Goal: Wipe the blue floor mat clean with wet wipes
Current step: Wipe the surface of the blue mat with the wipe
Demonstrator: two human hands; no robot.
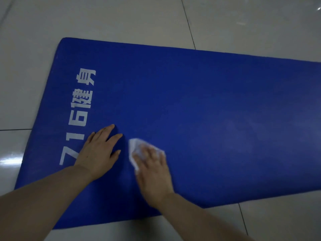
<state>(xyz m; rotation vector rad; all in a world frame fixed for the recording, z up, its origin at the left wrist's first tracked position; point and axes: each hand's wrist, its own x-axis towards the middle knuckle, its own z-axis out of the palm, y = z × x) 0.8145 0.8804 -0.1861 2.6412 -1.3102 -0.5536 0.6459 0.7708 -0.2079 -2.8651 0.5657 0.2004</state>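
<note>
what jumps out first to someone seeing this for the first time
The bright blue floor mat lying across the pale floor tiles, with white lettering along its left end. Near its front edge, the right hand presses a white wet wipe onto the mat, while the left hand rests flat beside it.

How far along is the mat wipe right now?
Done: cannot tell; no clear wet or clean patch shows on the blue mat. In hand: the right hand presses a white wet wipe flat near the printed end, while the left hand braces the mat. Left: likely most of the surface.
</note>
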